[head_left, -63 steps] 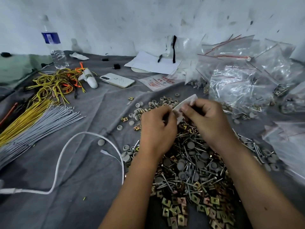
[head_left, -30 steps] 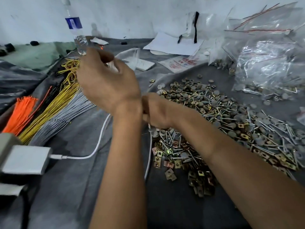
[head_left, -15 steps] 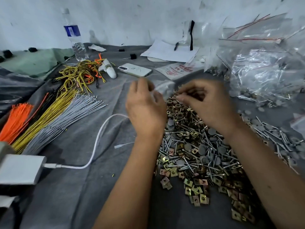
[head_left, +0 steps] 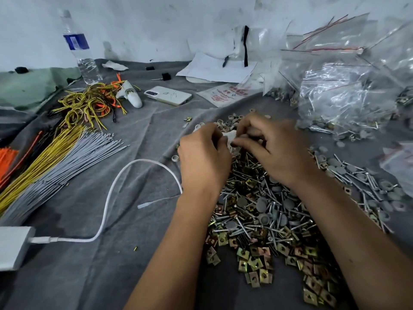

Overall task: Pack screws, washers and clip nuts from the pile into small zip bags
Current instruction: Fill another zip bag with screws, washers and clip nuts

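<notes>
A pile of screws, grey washers and brass clip nuts (head_left: 266,211) spreads over the grey cloth (head_left: 116,265) in front of me. Above its far end, my left hand (head_left: 204,161) and my right hand (head_left: 276,148) meet and pinch a small clear zip bag (head_left: 231,139) between their fingertips. Most of the bag is hidden by the fingers, so its contents cannot be made out. Loose clip nuts (head_left: 257,262) lie nearest to me.
A heap of clear zip bags (head_left: 344,86) fills the right. On the left lie grey and yellow wire bundles (head_left: 55,162), a white cable (head_left: 111,198) and a charger (head_left: 11,249). A phone (head_left: 168,95), a water bottle (head_left: 80,48) and papers (head_left: 214,68) sit further back.
My left hand reached out to the left about a second ago and came back with a small bag. Both hands now hold it lower and closer together over the pile.
</notes>
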Demonstrator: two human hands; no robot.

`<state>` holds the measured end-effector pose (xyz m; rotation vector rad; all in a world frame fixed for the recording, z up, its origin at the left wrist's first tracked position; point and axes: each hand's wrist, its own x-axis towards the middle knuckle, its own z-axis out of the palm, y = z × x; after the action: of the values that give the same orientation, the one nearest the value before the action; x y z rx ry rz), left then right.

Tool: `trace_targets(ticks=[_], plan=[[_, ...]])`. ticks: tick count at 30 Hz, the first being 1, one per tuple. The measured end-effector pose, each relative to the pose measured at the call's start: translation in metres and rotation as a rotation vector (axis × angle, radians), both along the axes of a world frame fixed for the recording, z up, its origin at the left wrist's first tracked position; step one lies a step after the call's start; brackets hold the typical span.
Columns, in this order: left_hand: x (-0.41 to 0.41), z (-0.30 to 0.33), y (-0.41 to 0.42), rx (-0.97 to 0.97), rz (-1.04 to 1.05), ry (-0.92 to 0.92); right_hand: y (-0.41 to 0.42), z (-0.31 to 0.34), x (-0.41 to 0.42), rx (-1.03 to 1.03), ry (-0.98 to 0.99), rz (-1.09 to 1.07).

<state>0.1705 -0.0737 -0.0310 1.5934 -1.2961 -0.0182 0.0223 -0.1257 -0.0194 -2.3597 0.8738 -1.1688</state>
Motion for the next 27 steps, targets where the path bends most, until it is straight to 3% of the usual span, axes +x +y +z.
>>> trace_targets(ticks=[11,19,27], plan=[[-0.0072,0.0066,0.0053,-0.198,0.05,-0.041,0.0014,-0.0003,0.0042,-0.013,0.058,-0.098],[-0.0009,0.0058,0.0008,-0.13,0.025,0.148,0.0016,0.0008,0.0028,-0.028,0.023,-0.095],[0.0003,0.0034,-0.0024,-0.105,-0.008,0.211,0.0014,0.0042,0.0014,-0.059,-0.01,-0.109]])
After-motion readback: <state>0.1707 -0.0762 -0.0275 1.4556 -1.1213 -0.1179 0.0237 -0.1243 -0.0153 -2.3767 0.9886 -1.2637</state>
